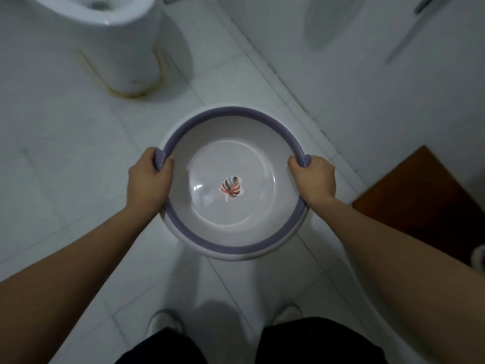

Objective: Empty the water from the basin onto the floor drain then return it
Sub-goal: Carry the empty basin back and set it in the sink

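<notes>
A round white basin [231, 122] with a purple rim and a leaf picture on its bottom is held level above the tiled floor, in the middle of the head view. My left hand [148, 179] grips its left rim, thumb inside. My right hand [313, 178] grips the right rim the same way. Faint reflections on the basin's bottom hint at shallow water, but I cannot tell how much. No floor drain shows in the frame.
A white toilet [105, 40] stands at the upper left. A white tiled wall [393, 101] runs along the right, with a brown wooden surface [420, 200] at the right edge. My feet [162, 324] stand on the white floor tiles below the basin.
</notes>
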